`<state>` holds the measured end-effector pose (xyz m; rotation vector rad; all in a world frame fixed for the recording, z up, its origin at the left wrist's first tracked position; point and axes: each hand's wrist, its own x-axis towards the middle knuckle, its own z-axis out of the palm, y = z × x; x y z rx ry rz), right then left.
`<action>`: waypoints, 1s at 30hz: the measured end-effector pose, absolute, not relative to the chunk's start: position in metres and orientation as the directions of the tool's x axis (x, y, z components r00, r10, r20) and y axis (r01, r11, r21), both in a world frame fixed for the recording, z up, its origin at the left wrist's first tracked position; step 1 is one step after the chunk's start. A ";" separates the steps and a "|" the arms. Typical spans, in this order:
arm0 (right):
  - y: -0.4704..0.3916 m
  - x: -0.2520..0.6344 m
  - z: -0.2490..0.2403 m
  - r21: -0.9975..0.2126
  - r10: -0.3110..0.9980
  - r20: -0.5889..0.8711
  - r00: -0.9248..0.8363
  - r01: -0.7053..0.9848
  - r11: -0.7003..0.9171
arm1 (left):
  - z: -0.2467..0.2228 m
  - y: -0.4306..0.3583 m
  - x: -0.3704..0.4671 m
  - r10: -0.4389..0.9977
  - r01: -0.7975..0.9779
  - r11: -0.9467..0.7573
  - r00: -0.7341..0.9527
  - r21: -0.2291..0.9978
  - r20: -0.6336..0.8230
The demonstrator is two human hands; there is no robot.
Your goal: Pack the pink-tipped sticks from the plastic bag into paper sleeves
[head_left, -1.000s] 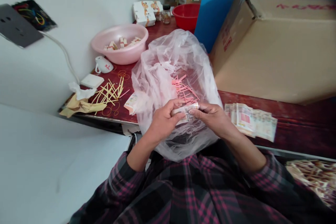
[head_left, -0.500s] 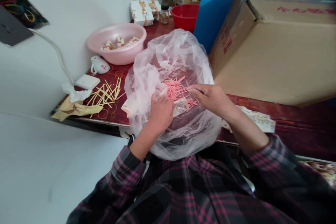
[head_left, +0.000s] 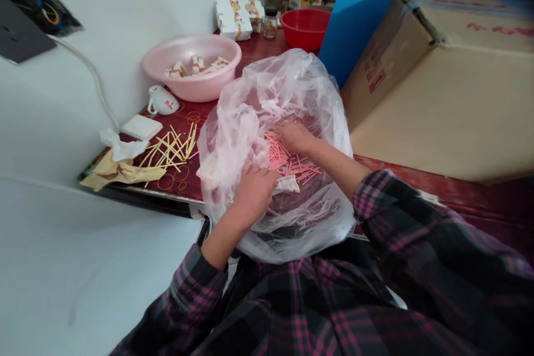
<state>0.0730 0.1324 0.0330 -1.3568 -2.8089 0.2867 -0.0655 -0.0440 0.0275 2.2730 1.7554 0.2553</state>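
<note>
Head view: both hands are in the wide-open clear plastic bag [head_left: 308,75], and the pink sticks [head_left: 277,154] lie between them. The left hand [head_left: 255,192] has its fingers bent and close together over one end of the small printed packet [head_left: 287,184], whose other end pokes out just below the heap. The right hand [head_left: 294,136] reaches over to the far side of the sticks, fingers curled downward; its tips are hidden, so whether it is pinching a stick or nothing, I cannot tell.

Here's the danger: those sticks lie crisscrossed, and a quick drag by the right hand could pull several along or scatter them. That crumpled film beside the left hand is loose, too; it could fold over the packet or catch between the fingers. Watch the right cuff [head_left: 369,197], right by the bag's side: a sideways sweep might snag the plastic and shift the whole heap. And the packet, looking thin and light, could slip or crease should the left fingers press unevenly. Over on the red table [head_left: 189,178], the yellow sticks [head_left: 169,150] lie loosely crossed, outside the bag, easily knocked by a tug of film that way.
</note>
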 end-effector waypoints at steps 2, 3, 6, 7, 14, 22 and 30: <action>0.131 0.071 0.037 -0.094 0.776 -0.122 -0.619 0.786 0.612 | 0.025 -0.044 -0.065 0.969 0.911 -0.229 0.245 0.343 -0.003; 0.131 0.070 0.040 -0.062 0.773 -0.143 -0.618 0.785 0.616 | 0.025 -0.043 -0.065 0.970 0.903 -0.227 0.242 0.364 0.006; 0.130 0.064 0.048 0.037 0.759 -0.184 -0.625 0.767 0.641 | 0.027 -0.043 -0.066 0.970 0.865 -0.228 0.241 0.447 0.029; 0.129 0.061 0.049 0.066 0.754 -0.182 -0.631 0.757 0.650 | 0.029 -0.043 -0.065 0.969 0.850 -0.231 0.244 0.473 0.033; 0.119 0.051 0.046 0.019 0.772 -0.154 -0.616 0.780 0.626 | 0.029 -0.041 -0.058 0.948 0.887 -0.256 0.308 0.383 -0.078; 0.125 0.078 0.037 -0.216 0.884 -0.096 -0.458 0.876 0.430 | 0.012 -0.041 -0.061 0.950 0.907 -0.281 0.310 0.313 -0.044; 0.109 0.118 0.022 -0.791 0.951 -0.007 -0.308 0.584 0.183 | 0.004 -0.039 -0.062 0.950 0.907 -0.306 0.312 0.289 0.026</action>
